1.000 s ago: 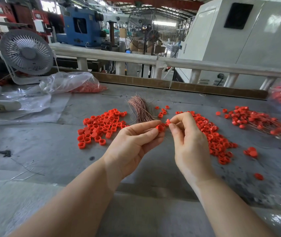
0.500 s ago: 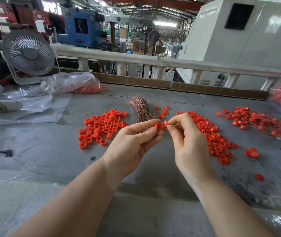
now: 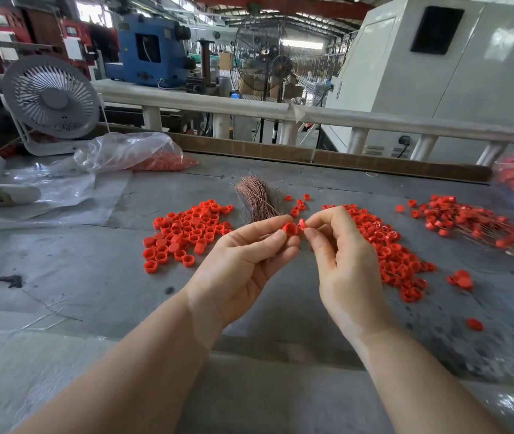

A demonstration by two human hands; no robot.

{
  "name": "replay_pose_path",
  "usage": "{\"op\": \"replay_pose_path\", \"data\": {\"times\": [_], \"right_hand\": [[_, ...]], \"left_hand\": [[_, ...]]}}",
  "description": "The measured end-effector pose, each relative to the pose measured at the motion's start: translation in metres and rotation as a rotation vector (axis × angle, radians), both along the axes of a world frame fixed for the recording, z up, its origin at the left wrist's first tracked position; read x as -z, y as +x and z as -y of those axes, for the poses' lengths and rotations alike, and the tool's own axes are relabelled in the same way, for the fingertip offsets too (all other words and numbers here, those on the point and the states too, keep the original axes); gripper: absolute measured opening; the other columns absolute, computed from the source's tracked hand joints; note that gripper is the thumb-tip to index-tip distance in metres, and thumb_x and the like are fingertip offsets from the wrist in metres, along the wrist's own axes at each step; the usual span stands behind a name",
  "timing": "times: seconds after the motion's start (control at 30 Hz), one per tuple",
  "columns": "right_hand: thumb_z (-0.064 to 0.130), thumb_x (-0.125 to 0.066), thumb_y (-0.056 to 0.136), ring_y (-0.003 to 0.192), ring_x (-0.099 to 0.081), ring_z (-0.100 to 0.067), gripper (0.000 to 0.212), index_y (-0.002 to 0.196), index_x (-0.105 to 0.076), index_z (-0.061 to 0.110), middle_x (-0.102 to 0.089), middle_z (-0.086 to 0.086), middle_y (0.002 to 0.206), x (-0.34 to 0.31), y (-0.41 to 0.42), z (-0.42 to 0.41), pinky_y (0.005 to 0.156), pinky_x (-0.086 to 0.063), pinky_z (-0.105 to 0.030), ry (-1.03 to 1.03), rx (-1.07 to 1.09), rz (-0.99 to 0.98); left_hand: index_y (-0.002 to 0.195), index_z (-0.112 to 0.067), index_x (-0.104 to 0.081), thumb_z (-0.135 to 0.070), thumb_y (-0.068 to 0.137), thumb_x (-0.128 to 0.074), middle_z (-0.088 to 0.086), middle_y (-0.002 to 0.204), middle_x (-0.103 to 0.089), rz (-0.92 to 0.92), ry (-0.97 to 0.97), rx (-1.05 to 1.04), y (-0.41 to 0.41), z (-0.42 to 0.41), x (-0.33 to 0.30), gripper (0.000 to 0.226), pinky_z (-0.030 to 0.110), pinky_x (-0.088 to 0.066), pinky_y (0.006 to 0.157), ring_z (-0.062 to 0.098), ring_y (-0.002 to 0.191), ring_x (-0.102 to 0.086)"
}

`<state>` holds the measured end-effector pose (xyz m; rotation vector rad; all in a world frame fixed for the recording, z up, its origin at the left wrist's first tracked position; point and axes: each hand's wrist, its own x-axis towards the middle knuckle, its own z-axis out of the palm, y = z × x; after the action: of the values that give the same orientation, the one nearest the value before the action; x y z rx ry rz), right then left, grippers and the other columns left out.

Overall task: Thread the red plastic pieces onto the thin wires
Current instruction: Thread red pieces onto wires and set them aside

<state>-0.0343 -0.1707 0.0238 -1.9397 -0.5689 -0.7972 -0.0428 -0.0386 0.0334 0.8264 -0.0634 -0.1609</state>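
Left hand (image 3: pixel 243 264) pinches a cap (image 3: pixel 289 228), right hand (image 3: pixel 348 261) pinches a smaller piece (image 3: pixel 302 224) right beside it, held up off the bench (image 3: pixel 77 277), probably for lining up the wire.

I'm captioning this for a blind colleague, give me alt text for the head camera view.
Over a grey table, the left hand pinches a red cap while the right hand pinches a smaller red piece beside it. Piles of red caps flank a bundle of copper wires; a white fan stands far left.
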Motion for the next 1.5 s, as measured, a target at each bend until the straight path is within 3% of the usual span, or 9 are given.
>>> {"op": "replay_pose_path", "data": {"times": [0.2,0.57,0.9,1.3,1.5], "right_hand": [[0.016,-0.051,0.090,0.070,-0.056,-0.009,0.006,0.086,-0.053,0.020,-0.058,0.008,0.074,0.0005,-0.0009,-0.0015,0.065,-0.044,-0.022,-0.003,-0.032,0.001],[0.010,-0.055,0.090,0.070,-0.054,-0.009,0.005,0.087,-0.056,0.013,-0.057,0.009,0.074,0.0003,0.0003,-0.0007,0.064,-0.042,-0.016,0.007,-0.037,0.013],[0.013,-0.054,0.088,0.072,-0.055,0.000,0.006,0.086,-0.054,0.019,-0.057,0.015,0.074,-0.0022,-0.0003,-0.0016,0.067,-0.043,-0.013,0.032,-0.060,0.065],[0.012,-0.054,0.088,0.070,-0.054,-0.004,0.005,0.086,-0.058,0.011,-0.056,0.015,0.074,0.0009,0.0006,-0.0013,0.066,-0.042,-0.012,0.006,-0.025,0.067],[0.013,-0.053,0.088,0.068,-0.054,-0.009,0.007,0.086,-0.058,0.009,-0.059,0.006,0.073,0.0014,0.0018,-0.0009,0.065,-0.041,-0.016,0.016,0.017,0.070]], "left_hand": [[0.076,-0.005,-0.076,0.002,0.067,-0.057,0.010,0.076,-0.072,-0.003,-0.021,-0.001,0.0001,-0.0016,-0.0002,0.022,0.019,-0.056,0.061,0.013,0.069,-0.070],[0.075,-0.007,-0.076,-0.001,0.068,-0.059,0.008,0.074,-0.071,-0.002,-0.005,0.009,0.0004,-0.0018,0.0005,0.020,0.018,-0.056,0.059,0.011,0.064,-0.068],[0.072,-0.007,-0.076,-0.002,0.067,-0.059,0.008,0.072,-0.071,-0.022,-0.018,-0.015,0.0009,-0.0015,0.0005,0.018,0.018,-0.055,0.058,0.010,0.062,-0.068],[0.073,-0.009,-0.077,-0.005,0.067,-0.061,0.006,0.069,-0.069,-0.026,0.011,-0.021,0.0007,-0.0007,0.0019,0.017,0.016,-0.054,0.055,0.008,0.058,-0.065],[0.073,-0.008,-0.076,-0.005,0.067,-0.060,0.008,0.073,-0.070,-0.029,0.010,0.011,0.0006,0.0003,0.0027,0.017,0.016,-0.054,0.055,0.008,0.057,-0.065]]}}
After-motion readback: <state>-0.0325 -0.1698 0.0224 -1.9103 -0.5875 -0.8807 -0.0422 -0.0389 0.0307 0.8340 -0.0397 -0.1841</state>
